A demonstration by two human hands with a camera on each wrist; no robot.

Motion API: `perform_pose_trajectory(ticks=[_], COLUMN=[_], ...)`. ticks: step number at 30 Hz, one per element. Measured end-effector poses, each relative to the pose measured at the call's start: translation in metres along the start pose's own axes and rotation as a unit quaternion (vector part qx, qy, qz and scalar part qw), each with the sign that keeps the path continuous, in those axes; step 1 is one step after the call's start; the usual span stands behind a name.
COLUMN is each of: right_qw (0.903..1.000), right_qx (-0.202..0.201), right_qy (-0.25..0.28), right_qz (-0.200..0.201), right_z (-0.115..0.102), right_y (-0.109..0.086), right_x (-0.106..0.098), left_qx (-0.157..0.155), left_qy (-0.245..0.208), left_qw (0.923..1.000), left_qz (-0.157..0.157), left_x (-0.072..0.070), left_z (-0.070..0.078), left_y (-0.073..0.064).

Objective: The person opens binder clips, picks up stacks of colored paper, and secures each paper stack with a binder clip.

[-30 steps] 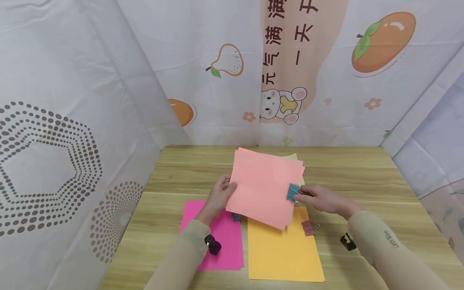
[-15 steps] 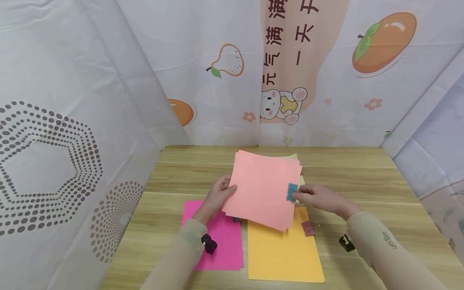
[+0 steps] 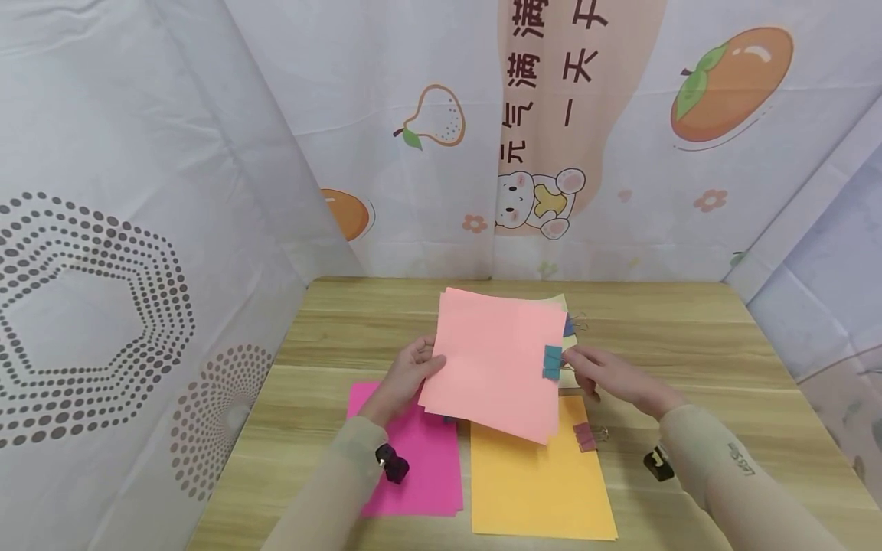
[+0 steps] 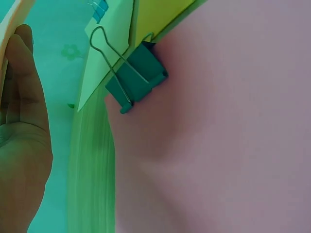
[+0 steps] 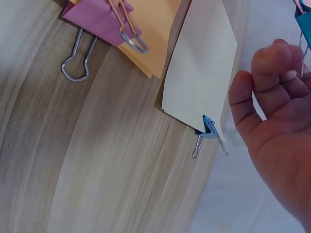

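Note:
A stack of salmon-pink paper sheets (image 3: 496, 367) is held tilted above the table. My left hand (image 3: 406, 375) grips its left edge, thumb on top and fingers beneath; the left wrist view shows this hand (image 4: 24, 107) at its left side. A teal binder clip (image 3: 552, 362) bites the stack's right edge. My right hand (image 3: 613, 375) pinches the clip's wire handle with its fingertips. In the right wrist view the curled fingers (image 5: 274, 73) meet that wire, while most of the clip lies outside the picture.
Magenta paper (image 3: 420, 474) with a dark teal clip (image 4: 138, 73) lies at left. Yellow-orange paper (image 3: 540, 490) carries a pink clip (image 3: 585, 437). Behind, cream paper (image 5: 199, 68) bears a blue clip (image 5: 208, 127). A printed curtain (image 3: 441, 191) hangs at the table's back.
The salmon-pink stack has shifted slightly left and toward me, with both hands on it. My right fingers have shifted on the teal clip's handle. The blue clip behind now shows.

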State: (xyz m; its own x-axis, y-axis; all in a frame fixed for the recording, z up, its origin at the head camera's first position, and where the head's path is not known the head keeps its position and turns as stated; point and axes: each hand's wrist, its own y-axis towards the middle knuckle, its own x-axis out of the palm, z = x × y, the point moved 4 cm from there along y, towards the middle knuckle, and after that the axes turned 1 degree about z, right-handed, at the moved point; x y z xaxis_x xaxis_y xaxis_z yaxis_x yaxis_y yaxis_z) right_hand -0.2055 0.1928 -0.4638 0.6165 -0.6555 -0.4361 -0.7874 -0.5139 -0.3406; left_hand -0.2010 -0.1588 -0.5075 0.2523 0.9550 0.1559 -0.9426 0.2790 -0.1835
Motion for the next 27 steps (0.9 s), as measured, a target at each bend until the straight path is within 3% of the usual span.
perform_pose_trajectory(ticks=[7,16,27], right_qw=[0.9994,0.9991,0.9982], right_qx=[-0.032,-0.016,-0.018], right_qy=[0.006,0.010,-0.001], right_qz=[0.006,0.039,0.058], right_z=[0.000,0.006,0.018], right_y=[0.002,0.000,-0.014], right_x=[-0.001,-0.005,-0.015], left_qx=[-0.003,-0.008,-0.036], left_qy=[-0.023,-0.029,-0.042], left_qw=[0.9997,0.9995,0.9933], left_qz=[0.008,0.013,0.101], left_x=[-0.005,-0.016,-0.057], left_z=[0.002,0.000,0.006], left_y=[-0.001,-0.001,-0.002])
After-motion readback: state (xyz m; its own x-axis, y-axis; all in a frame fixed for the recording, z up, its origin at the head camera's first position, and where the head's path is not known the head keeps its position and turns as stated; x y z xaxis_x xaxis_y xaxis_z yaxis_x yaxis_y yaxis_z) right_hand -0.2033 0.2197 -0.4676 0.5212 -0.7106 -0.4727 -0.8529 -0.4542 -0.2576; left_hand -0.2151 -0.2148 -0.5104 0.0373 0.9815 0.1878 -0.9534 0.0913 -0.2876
